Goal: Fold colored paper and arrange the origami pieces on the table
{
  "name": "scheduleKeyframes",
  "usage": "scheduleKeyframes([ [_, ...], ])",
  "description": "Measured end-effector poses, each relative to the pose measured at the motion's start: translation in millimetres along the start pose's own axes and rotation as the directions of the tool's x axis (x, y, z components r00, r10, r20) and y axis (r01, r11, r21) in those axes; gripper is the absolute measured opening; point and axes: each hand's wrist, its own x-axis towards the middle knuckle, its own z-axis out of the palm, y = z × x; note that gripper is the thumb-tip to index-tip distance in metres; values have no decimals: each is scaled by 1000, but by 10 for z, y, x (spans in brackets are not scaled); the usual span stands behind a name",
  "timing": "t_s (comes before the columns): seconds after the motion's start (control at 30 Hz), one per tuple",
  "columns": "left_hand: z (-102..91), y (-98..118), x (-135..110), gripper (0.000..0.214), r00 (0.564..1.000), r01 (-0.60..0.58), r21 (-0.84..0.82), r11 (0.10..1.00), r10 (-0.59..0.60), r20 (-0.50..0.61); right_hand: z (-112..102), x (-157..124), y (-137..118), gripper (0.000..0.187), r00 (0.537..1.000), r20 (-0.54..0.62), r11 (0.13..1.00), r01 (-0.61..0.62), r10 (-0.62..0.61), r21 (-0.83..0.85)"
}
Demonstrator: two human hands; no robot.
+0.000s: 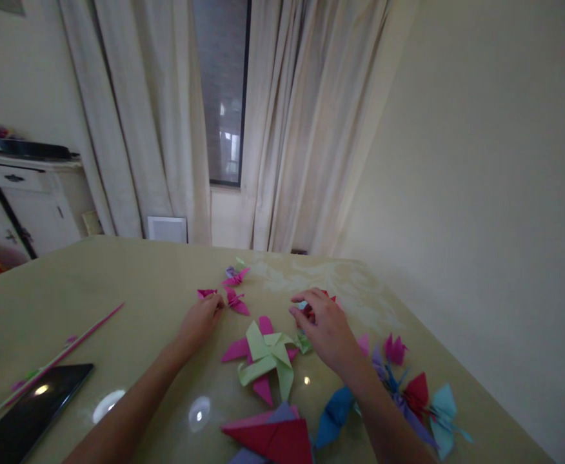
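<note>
My left hand (208, 314) reaches to the far middle of the table, its fingers pinched together at a small pink origami piece (206, 293). A pink paper crane (237, 301) lies just right of those fingertips. My right hand (325, 325) is held over small red and light blue folded pieces, thumb and fingers curved and apart; it partly hides them. Between my arms lies a pinwheel (266, 353) of pale green and pink paper. A small green folded piece (304, 342) sits beside my right hand.
Pink and purple cranes (235, 276) lie farther back. Red and purple folded paper (273, 438) is in front, with a blue piece (335, 415). Several paper flowers (415, 393) are at right. A dark tablet (31, 412) and long pink-green stick (77, 341) lie left.
</note>
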Motion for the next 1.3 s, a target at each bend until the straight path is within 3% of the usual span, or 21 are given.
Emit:
scheduleKeyframes([
  [0.1,-219,155,21,15,999,-43,-40,998,42,-18,18,-24,-75,11,999,46,1000,15,-15,12],
  [0.2,-390,479,-27,9,983,-181,-139,974,182,-4,23,-49,-158,25,992,96,996,71,-76,52],
  [0.3,-467,848,-151,5,926,-339,-368,866,375,30,28,-63,-198,40,979,136,986,139,-150,89],
  [0.43,-461,1125,-283,7,870,-383,-613,691,493,12,54,-62,-171,19,971,174,986,155,-165,68],
  [0.57,-344,1093,-244,9,882,-365,-661,656,470,-20,71,-47,-124,13,975,159,988,156,-156,11],
  [0.63,-249,987,-174,20,925,-337,-517,787,379,-25,46,-25,-67,11,982,137,988,141,-130,-70],
  [0.73,-83,747,-63,37,979,-202,-160,966,191,-77,-58,24,115,11,997,62,970,63,-49,-233],
  [0.87,133,406,9,48,995,-89,-33,996,87,-58,-288,56,401,16,995,-90,935,-68,39,-347],
  [1.0,231,229,53,29,998,-65,-49,997,65,-9,-456,22,429,20,988,-155,960,-69,27,-272],
  [1.13,81,350,133,22,996,-87,-151,985,89,4,-424,-29,197,17,997,-78,991,10,-21,-131],
  [1.3,-264,991,-25,15,957,-273,-407,872,291,-20,-278,-92,-93,30,994,82,997,74,-73,-6],
])
